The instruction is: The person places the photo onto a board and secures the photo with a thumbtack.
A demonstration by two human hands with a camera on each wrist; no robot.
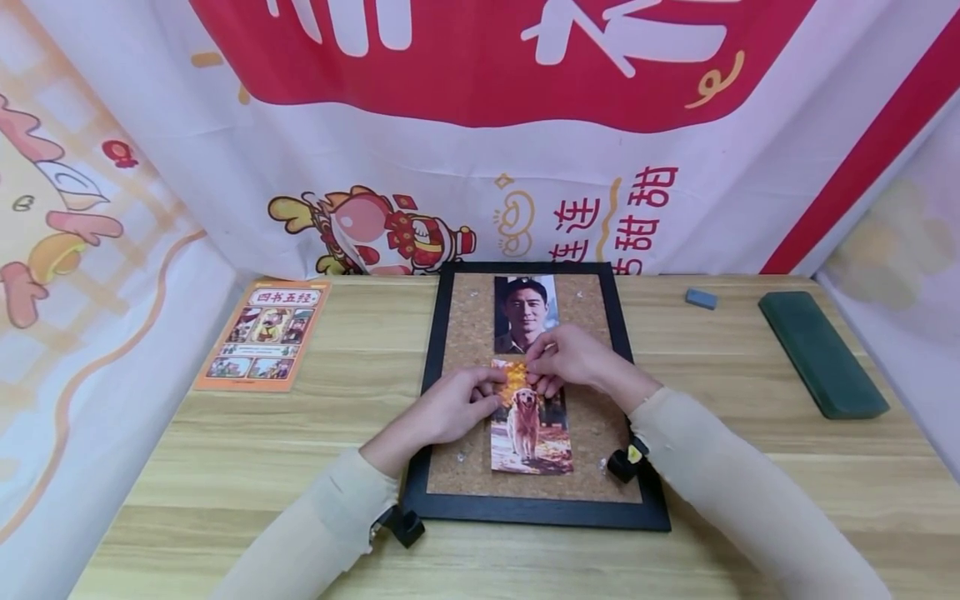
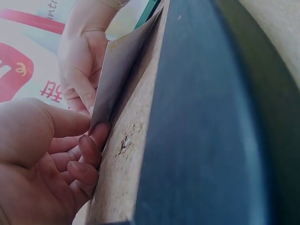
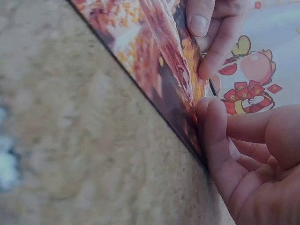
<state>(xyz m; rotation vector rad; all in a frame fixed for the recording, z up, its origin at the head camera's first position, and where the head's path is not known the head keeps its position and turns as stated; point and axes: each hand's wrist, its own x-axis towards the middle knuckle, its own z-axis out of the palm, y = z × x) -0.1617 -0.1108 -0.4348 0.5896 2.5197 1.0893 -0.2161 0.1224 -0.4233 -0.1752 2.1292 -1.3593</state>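
A photo of a golden dog (image 1: pixel 531 433) lies over the lower half of a black-framed corkboard (image 1: pixel 465 325). My left hand (image 1: pixel 457 406) pinches its left edge between thumb and fingers. At the upper right part of the same photo, my right hand (image 1: pixel 566 357) pinches the edge, its fingertips (image 3: pixel 204 110) right at the print. Seen from the left wrist, the photo's pale back (image 2: pixel 115 77) stands tilted up off the cork. Above it on the board is a portrait photo (image 1: pixel 517 312), its lower right corner close to my right hand.
Small clear pins sit in the cork, one (image 1: pixel 461 457) at lower left and another (image 1: pixel 577 294) at upper right. An orange comic-style booklet (image 1: pixel 262 337) lies at left. To the right are a small blue block (image 1: pixel 701 298) and a long dark green block (image 1: pixel 823 354). Printed cloth (image 1: pixel 450 150) hangs behind.
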